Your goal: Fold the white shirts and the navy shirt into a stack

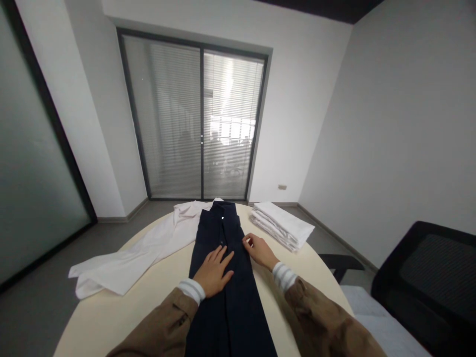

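A long navy shirt with a button placket down its middle lies narrowed lengthwise on the round table, its collar end away from me. My left hand rests flat on its front, fingers spread. At the shirt's right edge my right hand has thumb and fingers curled together in a pinch on the cloth. A white shirt sprawls to the left, partly under the navy one. Folded white garments form a small stack to the right of my right hand.
The round cream table has its curved edge at left and right. A black mesh chair stands close on the right, with pale cloth or paper on its seat. Behind the table is a glass partition with blinds.
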`<state>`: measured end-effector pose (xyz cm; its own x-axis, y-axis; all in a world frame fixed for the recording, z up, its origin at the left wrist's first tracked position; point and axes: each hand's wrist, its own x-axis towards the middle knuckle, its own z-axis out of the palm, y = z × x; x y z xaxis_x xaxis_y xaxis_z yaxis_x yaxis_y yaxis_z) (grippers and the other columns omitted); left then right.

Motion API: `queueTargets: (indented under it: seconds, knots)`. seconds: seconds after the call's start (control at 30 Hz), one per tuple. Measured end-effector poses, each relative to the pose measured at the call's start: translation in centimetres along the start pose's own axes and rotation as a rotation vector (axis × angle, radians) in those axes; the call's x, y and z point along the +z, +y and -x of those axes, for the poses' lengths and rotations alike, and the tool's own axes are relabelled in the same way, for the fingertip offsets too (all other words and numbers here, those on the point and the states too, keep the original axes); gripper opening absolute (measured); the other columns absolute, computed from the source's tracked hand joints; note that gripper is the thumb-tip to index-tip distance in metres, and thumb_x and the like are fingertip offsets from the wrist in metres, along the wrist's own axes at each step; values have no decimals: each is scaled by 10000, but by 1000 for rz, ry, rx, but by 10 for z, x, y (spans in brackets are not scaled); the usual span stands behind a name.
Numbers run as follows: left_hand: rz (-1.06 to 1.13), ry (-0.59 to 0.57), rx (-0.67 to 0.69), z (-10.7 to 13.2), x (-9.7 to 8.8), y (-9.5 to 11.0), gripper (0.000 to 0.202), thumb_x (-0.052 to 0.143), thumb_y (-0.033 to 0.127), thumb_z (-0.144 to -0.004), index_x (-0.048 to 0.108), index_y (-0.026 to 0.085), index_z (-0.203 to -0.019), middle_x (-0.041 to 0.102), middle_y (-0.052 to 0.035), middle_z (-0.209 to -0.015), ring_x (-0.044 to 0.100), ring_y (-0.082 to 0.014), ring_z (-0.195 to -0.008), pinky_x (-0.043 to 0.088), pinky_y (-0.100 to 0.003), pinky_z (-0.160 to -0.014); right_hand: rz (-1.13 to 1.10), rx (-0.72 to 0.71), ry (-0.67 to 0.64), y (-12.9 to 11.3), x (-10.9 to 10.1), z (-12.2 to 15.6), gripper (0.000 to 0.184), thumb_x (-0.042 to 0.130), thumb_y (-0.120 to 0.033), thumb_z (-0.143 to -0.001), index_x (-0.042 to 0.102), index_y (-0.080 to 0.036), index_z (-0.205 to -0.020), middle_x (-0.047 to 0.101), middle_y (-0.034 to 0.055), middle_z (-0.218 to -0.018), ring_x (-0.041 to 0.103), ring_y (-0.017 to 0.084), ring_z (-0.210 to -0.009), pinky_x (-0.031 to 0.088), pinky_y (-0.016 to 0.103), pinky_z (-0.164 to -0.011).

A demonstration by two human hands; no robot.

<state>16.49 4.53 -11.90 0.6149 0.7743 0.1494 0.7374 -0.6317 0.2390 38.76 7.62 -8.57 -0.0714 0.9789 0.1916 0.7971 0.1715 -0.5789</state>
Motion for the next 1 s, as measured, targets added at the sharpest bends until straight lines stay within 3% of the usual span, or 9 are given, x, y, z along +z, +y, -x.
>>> queueTargets:
  seconds: [0.17, 0.33, 0.5, 0.67, 0.77, 0.87, 1.0]
  knots:
    - [7, -15, -3, 0, -8, 3, 599, 427, 435, -965, 318, 241, -1521, 289, -111, -1589, 204, -290, -1476, 228, -490, -1176, -5, 190, 77, 33, 17, -66, 230, 522, -301, -901, 696, -165, -968, 736, 79, -875, 677, 194, -833, 460, 275, -765]
    - [46, -7, 8, -1, -10, 1, 609, 435, 421, -952, 310, 246, -1523, 336, -75, -1573, 216, -296, -1470, 232, -515, -1172, -39, 267, 132, 42, 39, -121, 313, 535, -327, -898, 685, -125, -1084, 741, 132, -997, 693, 212, -908, 482, 288, -817]
    - [68, -9, 10, -2, -9, -1, 620, 444, 406, -939, 310, 245, -1523, 344, -70, -1569, 219, -313, -1465, 233, -536, -1165, -73, 290, 182, 46, 56, -154, 262, 594, -242, -835, 694, -161, -1064, 753, 77, -907, 702, 195, -870, 497, 273, -802]
    - [94, 7, -30, -5, -9, -2, 622, 425, 357, -938, 301, 199, -1528, 349, -79, -1566, 246, -289, -1458, 244, -499, -1172, -71, 266, 265, 54, 55, -166, 292, 490, -198, -873, 688, -186, -1086, 743, 75, -986, 693, 189, -926, 500, 280, -833]
    - [103, 19, -45, -6, -9, -1, 606, 408, 337, -943, 317, 177, -1521, 365, -82, -1557, 261, -272, -1454, 249, -477, -1175, -61, 216, 249, 53, 52, -165, 311, 476, -199, -869, 698, -166, -1084, 736, 79, -1031, 688, 190, -959, 501, 279, -864]
    - [103, 24, -46, -7, -8, -1, 602, 405, 340, -945, 321, 175, -1519, 363, -83, -1558, 260, -272, -1456, 250, -476, -1176, -23, 138, 225, 42, 49, -156, 332, 506, -205, -849, 693, -146, -1116, 702, 100, -1138, 645, 208, -1078, 459, 301, -974]
    - [103, 31, -51, -6, -6, -1, 591, 392, 310, -949, 321, 160, -1516, 367, -86, -1556, 264, -258, -1457, 256, -463, -1178, 46, 28, 219, 16, 47, -129, 385, 525, -221, -846, 662, -161, -1200, 532, 124, -1397, 497, 236, -1284, 328, 336, -1116]
